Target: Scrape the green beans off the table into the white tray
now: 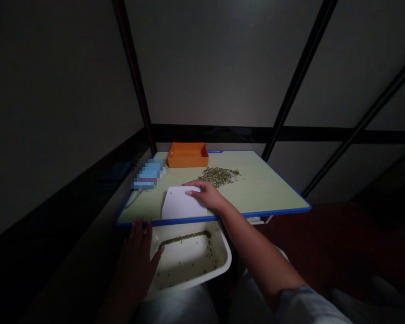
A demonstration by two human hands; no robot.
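My right hand [205, 194] rests on a white flat scraper card [180, 204] lying on a pale green board with a blue rim [273, 189]; the fingers lie over the card's upper right edge. A pile of small green beans [219, 174] sits just beyond that hand. My left hand [138, 245] grips the left rim of a white tray [219, 270], held below the board's near edge. The tray holds a line of green beans [185, 237] along its far side and some scattered ones.
An orange box [188, 155] stands at the board's far edge. A blurred blue object [148, 175] with a cable lies at the board's left. Dark frame bars [290, 90] rise behind the board against grey walls.
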